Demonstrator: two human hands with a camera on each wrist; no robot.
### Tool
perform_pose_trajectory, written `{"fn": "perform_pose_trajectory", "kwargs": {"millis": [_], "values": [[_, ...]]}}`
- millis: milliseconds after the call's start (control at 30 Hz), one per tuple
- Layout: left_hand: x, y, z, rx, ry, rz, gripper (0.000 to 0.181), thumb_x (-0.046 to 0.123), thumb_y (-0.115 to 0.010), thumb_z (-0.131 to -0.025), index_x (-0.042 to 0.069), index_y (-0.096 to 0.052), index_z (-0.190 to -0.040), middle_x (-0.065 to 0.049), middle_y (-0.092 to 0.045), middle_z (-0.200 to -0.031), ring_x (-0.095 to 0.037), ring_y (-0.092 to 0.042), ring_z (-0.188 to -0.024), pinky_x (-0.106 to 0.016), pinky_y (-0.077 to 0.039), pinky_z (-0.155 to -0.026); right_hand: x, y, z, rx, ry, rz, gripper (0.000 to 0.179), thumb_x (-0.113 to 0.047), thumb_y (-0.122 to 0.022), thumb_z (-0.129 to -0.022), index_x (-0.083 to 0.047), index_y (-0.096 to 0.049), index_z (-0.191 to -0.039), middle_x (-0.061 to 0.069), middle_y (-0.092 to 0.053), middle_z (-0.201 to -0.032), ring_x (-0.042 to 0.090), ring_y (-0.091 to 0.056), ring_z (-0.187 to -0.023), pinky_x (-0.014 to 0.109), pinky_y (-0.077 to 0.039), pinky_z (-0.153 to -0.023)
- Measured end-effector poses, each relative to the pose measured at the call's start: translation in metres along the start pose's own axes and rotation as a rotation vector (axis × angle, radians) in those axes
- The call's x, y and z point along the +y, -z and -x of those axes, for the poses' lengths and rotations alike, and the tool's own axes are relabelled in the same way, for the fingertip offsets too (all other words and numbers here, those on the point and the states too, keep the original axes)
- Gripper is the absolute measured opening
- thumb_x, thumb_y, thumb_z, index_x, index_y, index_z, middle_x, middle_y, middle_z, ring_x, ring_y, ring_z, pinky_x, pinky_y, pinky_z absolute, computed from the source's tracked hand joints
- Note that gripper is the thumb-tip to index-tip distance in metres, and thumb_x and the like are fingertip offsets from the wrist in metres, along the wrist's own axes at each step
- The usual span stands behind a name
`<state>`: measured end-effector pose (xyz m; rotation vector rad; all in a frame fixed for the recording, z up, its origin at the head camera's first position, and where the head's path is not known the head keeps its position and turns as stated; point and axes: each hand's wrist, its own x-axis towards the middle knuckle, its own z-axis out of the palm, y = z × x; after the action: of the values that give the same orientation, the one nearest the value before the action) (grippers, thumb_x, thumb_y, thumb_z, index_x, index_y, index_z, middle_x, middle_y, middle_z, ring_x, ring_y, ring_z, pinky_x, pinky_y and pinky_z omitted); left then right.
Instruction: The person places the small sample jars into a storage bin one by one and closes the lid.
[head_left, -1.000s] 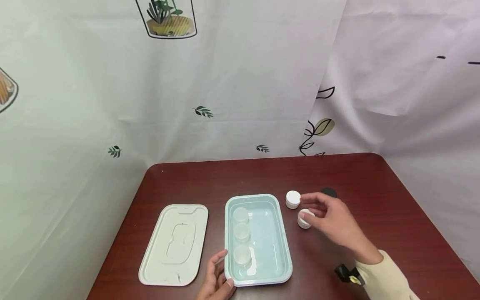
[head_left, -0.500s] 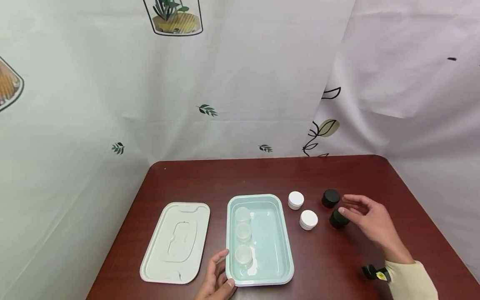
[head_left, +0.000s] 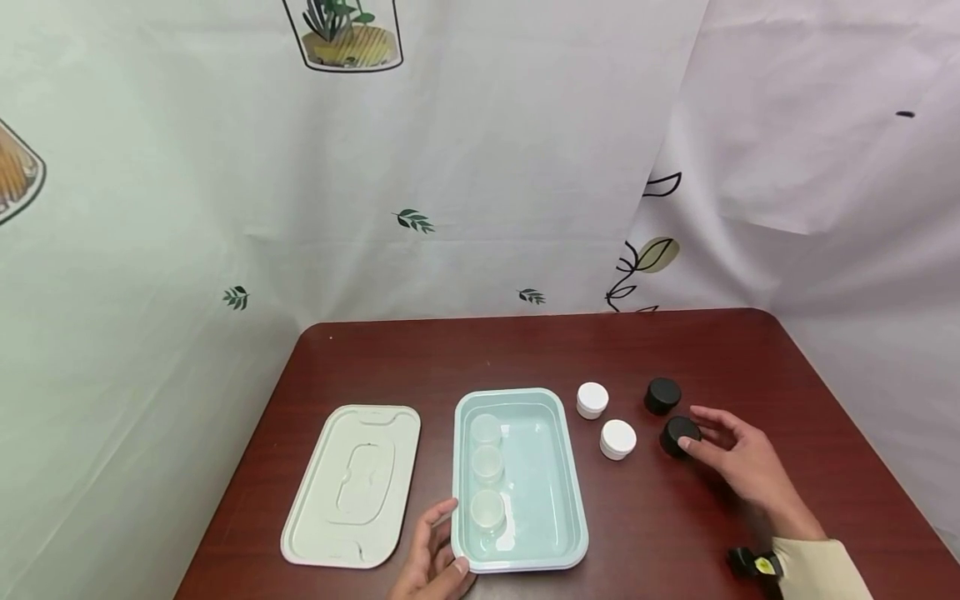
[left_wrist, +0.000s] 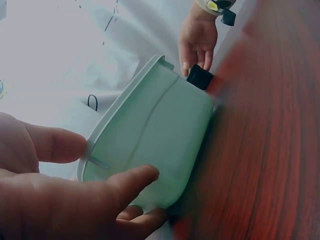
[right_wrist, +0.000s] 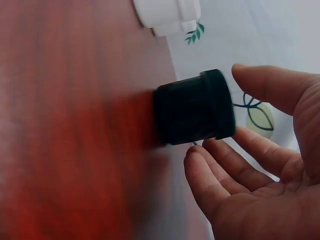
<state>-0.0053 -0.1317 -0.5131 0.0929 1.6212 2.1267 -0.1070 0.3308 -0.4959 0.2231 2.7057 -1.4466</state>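
Note:
A light blue-green plastic container point(head_left: 536, 492) stands mid-table with three small clear jars point(head_left: 487, 462) in a row along its left side. My left hand point(head_left: 435, 554) holds its near left corner, thumb and fingers spanning the corner; the left wrist view shows the fingers point(left_wrist: 135, 180) against the side wall. My right hand point(head_left: 750, 471) is spread around the nearer of two black jars point(head_left: 680, 435). In the right wrist view a small gap separates the thumb from the black lid point(right_wrist: 217, 105), and the other fingers lie around its lower side. The second black jar point(head_left: 663, 395) stands just behind.
Two white jars, one farther back point(head_left: 592, 400) and one nearer point(head_left: 618, 439), stand between the container and the black jars. A pale flat lid point(head_left: 351, 486) lies on the brown table point(head_left: 405, 358) at the left. A patterned cloth point(head_left: 480, 150) hangs beyond the table.
My right hand has moved rightward from the nearer white jar to the nearer black jar and settled slightly lower around it. My left hand stays at the container's corner.

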Motion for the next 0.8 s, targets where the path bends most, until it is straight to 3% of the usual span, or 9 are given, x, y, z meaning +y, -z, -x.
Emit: {"fn": "perform_pose_trajectory", "kwargs": {"millis": [133,300,500,567,667,733,800], "values": [[0.0,-0.001,0.0,0.009,0.002,0.01,0.08,0.006,-0.052,-0.102,0.002,0.005,-0.158,-0.045,-0.002,-0.162,-0.026,-0.048,-0.137,-0.053,-0.046,-0.11,0.006,-0.007,0.002,0.007,-0.01,-0.044,0.074,-0.037,-0.081,-0.095,-0.003,-0.051,-0.153,0.023,-0.064,-0.141,-0.022,-0.054,-0.099,0.018,-0.056,-0.077],[0.001,-0.002,0.0,0.008,-0.001,0.026,0.08,0.006,-0.052,-0.102,0.003,0.006,-0.158,-0.044,-0.001,-0.163,-0.025,-0.047,-0.138,-0.048,-0.046,-0.11,0.01,-0.012,0.004,0.029,-0.009,-0.055,0.071,-0.034,-0.082,-0.094,-0.005,-0.053,-0.152,0.001,-0.07,-0.129,-0.02,-0.056,-0.1,0.017,-0.055,-0.077],[0.002,-0.003,0.0,0.01,0.003,0.027,0.08,0.005,-0.051,-0.102,0.003,0.006,-0.159,-0.043,-0.001,-0.162,-0.024,-0.047,-0.138,-0.053,-0.044,-0.113,0.009,-0.014,0.005,0.025,-0.006,-0.051,0.071,-0.035,-0.082,-0.094,-0.004,-0.053,-0.152,0.012,-0.067,-0.136,-0.019,-0.056,-0.1,0.015,-0.054,-0.078],[0.002,-0.003,0.0,0.01,0.006,0.028,0.081,0.005,-0.052,-0.102,0.003,0.006,-0.159,-0.043,-0.002,-0.162,-0.024,-0.047,-0.137,-0.052,-0.045,-0.113,0.008,-0.013,0.005,0.023,0.003,-0.061,0.07,-0.034,-0.082,-0.094,-0.004,-0.054,-0.151,0.002,-0.069,-0.131,-0.019,-0.057,-0.1,0.016,-0.054,-0.078],[0.002,-0.002,0.0,0.006,0.007,0.033,0.081,0.005,-0.052,-0.102,0.003,0.006,-0.158,-0.043,-0.002,-0.162,-0.023,-0.048,-0.137,-0.046,-0.046,-0.111,0.003,-0.009,0.005,0.016,0.007,-0.061,0.071,-0.036,-0.081,-0.095,-0.004,-0.053,-0.152,0.002,-0.069,-0.131,-0.018,-0.059,-0.1,0.017,-0.056,-0.079],[0.002,-0.002,0.001,0.009,0.008,0.033,0.081,0.005,-0.052,-0.102,0.003,0.006,-0.158,-0.043,-0.003,-0.162,-0.023,-0.048,-0.136,-0.045,-0.046,-0.11,-0.003,-0.005,0.005,0.013,0.014,-0.043,0.071,-0.038,-0.079,-0.096,-0.005,-0.053,-0.152,0.006,-0.068,-0.134,-0.019,-0.058,-0.1,0.017,-0.056,-0.079],[0.002,-0.003,0.001,0.013,0.01,0.031,0.081,0.005,-0.052,-0.102,0.003,0.006,-0.158,-0.043,-0.003,-0.162,-0.023,-0.048,-0.136,-0.045,-0.046,-0.11,-0.011,-0.001,0.006,0.016,0.027,-0.019,0.071,-0.039,-0.079,-0.096,-0.005,-0.052,-0.153,0.019,-0.064,-0.14,-0.02,-0.057,-0.1,0.016,-0.056,-0.078]]}}
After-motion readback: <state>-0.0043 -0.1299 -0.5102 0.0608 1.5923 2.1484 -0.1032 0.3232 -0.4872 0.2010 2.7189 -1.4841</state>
